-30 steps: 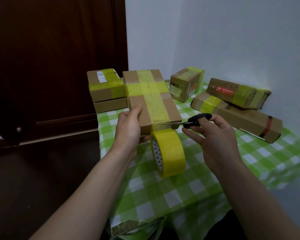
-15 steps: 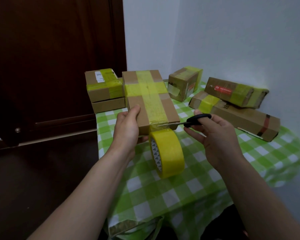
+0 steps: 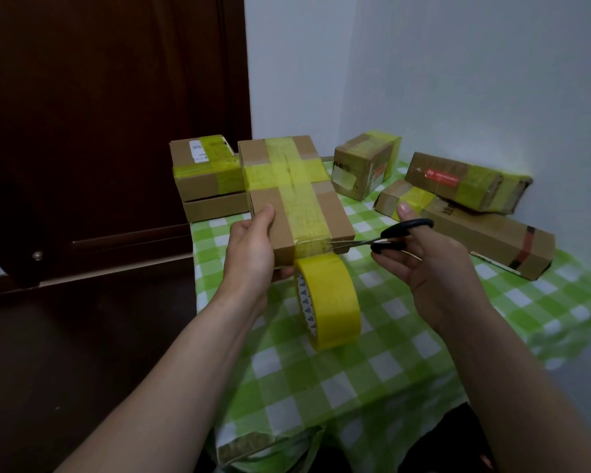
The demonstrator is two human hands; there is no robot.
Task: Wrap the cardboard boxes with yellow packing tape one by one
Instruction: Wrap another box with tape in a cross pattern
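My left hand grips the near left corner of a cardboard box held tilted above the table, crossed by yellow tape. A roll of yellow tape hangs from the box's near edge by its strip. My right hand holds black-handled scissors. Their blades lie at the tape strip just under the box's near edge, between box and roll.
A green-and-white checked cloth covers the small table. Taped boxes stand behind: two stacked at the back left, one in the middle, two long ones stacked at the right. A dark wooden door is left, white walls behind.
The scissors have slid left until their blades reach the tape strip at the box's near edge. My left hand, the box and the roll have stayed nearly still.
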